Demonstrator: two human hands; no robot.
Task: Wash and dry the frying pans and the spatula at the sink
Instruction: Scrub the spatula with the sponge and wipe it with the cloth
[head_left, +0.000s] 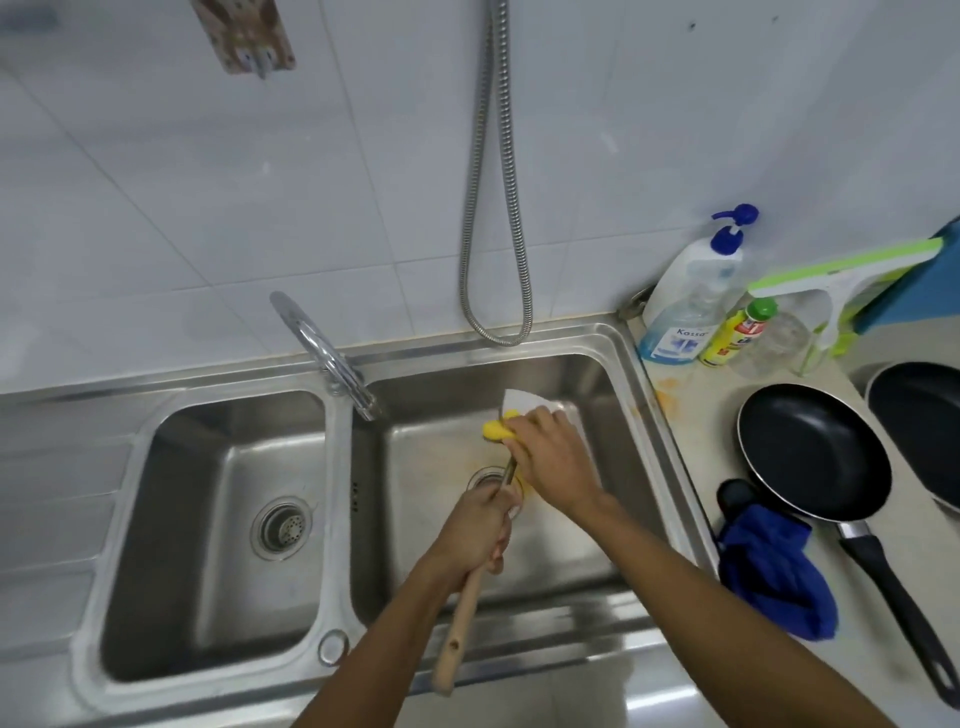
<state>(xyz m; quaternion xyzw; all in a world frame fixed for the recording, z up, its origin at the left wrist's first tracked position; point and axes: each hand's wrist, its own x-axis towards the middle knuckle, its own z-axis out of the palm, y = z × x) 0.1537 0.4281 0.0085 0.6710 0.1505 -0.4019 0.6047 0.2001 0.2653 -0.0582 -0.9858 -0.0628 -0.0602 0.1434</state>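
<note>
Over the right basin (587, 525) of the steel sink, my left hand (480, 530) grips the wooden handle of the spatula (457, 629), whose metal blade points away from me. My right hand (550, 457) holds a yellow sponge (496, 428) against the blade, hiding most of it. A black frying pan (810, 452) lies on the counter to the right, handle toward me. A second black pan (919, 421) sits at the right edge, partly cut off.
The faucet (332, 358) stands between the two basins, with a shower hose (493, 208) hanging on the tiled wall. A blue cloth (779, 577) lies beside the nearer pan. Soap bottles (691, 296) and a green squeegee (841, 280) stand at the back right.
</note>
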